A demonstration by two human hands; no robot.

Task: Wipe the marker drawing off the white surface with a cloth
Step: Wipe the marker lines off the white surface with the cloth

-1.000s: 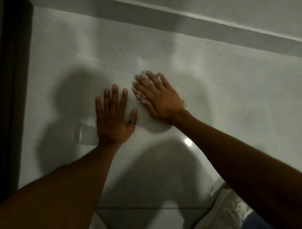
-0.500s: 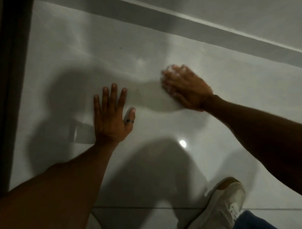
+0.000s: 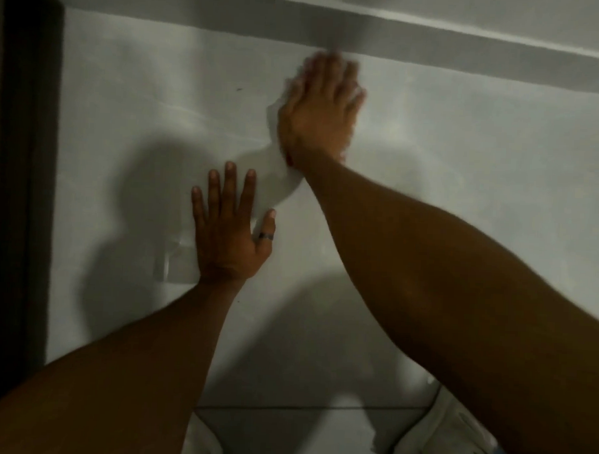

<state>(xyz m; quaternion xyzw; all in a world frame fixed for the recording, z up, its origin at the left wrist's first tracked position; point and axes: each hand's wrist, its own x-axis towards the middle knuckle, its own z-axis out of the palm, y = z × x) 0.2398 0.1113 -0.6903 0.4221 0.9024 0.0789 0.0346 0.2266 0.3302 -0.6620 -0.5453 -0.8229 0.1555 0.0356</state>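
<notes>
Two hands: left (image 3: 228,238), right (image 3: 317,115); one ring (image 3: 266,237); one white shoe (image 3: 443,439).

The left hand (image 3: 228,231) lies flat near the middle of the frame, palm down, fingers straight and slightly spread, pointing toward the top of the frame. A dark ring (image 3: 266,237) sits on its thumb. Its bare forearm runs down to the lower left corner. The right hand (image 3: 321,107) is higher, just right of centre, palm down with fingers extended and blurred. Its bare forearm stretches diagonally to the lower right edge.
</notes>
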